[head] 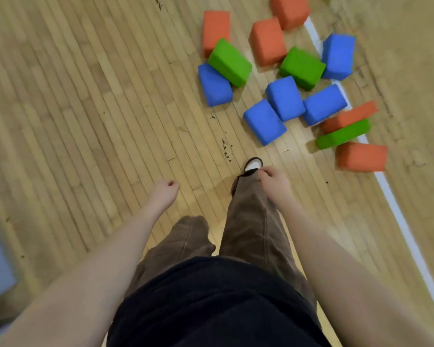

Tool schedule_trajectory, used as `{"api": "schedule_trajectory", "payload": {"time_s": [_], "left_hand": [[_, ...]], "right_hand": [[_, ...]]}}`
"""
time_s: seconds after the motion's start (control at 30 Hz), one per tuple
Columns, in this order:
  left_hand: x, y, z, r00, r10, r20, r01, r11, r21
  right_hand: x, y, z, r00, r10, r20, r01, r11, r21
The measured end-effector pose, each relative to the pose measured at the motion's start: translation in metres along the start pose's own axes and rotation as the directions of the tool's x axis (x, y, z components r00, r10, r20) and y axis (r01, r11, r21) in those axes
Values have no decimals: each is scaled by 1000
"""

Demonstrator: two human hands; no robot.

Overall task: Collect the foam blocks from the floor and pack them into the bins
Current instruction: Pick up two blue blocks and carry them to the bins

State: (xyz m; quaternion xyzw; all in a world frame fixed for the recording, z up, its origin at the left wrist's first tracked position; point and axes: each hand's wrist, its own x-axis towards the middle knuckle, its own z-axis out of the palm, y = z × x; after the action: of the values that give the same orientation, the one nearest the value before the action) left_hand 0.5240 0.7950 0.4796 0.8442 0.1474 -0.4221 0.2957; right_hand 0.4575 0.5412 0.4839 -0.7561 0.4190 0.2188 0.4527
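Foam blocks [286,97] litter the far-right wooden gym floor [85,96]; blurred edges; left hand [164,192] and right hand [273,182] hang loosely curled, empty.

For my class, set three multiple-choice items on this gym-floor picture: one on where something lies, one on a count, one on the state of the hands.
1. The green block nearest the left of the pile lies:
A. alone on bare floor
B. partly on a blue block
C. in a hand

2. Whole blue blocks in view:
A. two
B. five
C. eight

3. The left hand and right hand are:
A. both empty
B. both holding blocks
C. sharing one block

Answers: 1 B, its lower end overlaps that blue block. 2 B, five blue blocks lie in the pile. 3 A, neither hand's fingers hold anything.
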Motion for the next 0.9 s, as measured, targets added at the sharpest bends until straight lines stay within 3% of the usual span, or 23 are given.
{"api": "schedule_trajectory", "payload": {"time_s": [0.27,0.43,0.57,0.9], "left_hand": [[105,167,38,960,274,-56,-261,949,175],[225,229,88,875,480,65,-462,787,409],[335,242,150,815,561,147,-557,687,466],[563,223,318,749,610,260,-629,530,569]], "right_hand": [[162,-48,-68,990,-116,81,129,974,-184],[277,-37,-56,988,-152,2,149,970,-193],[379,14,-29,985,-147,-91,126,971,-205],[590,159,31,974,-139,-177,56,912,-406]]}}
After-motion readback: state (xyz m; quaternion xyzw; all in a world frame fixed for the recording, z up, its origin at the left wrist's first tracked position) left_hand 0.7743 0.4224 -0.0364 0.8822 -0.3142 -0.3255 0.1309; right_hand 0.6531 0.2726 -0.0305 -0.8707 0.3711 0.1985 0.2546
